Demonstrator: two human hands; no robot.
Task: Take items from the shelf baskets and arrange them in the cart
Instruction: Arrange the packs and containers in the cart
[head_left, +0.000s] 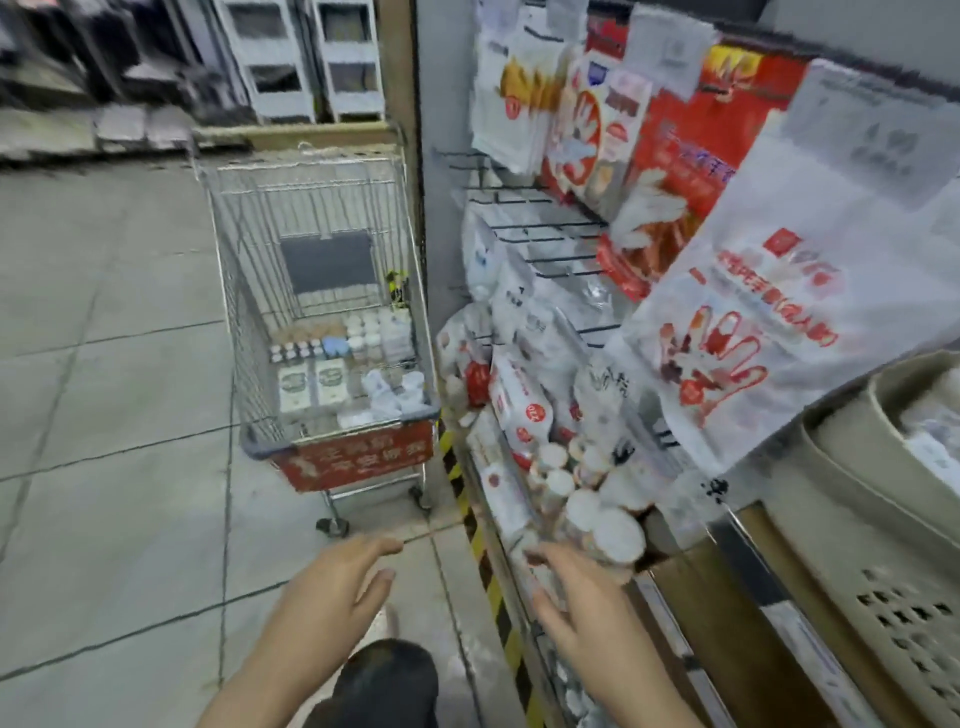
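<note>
So our right hand (576, 597) touched the shelf's white-capped bottles (597, 519) (grip too blurry to tell), left hand (332, 582) relaxed, cart (322, 332) ahead.

Whole frame's pretty smeary, so the print on the hanging packets (737, 332) is unreadable, the small items in the far cart (332, 322) blur together, and the beige basket (883, 519) runs off the right edge.

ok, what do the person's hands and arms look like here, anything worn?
Both the left hand and right hand are bare: no gloves, rings or watch visible. Both forearms are bare as far as the frame shows, no sleeves in view. The picture is motion-blurred, so fine marks cannot be told.
</note>
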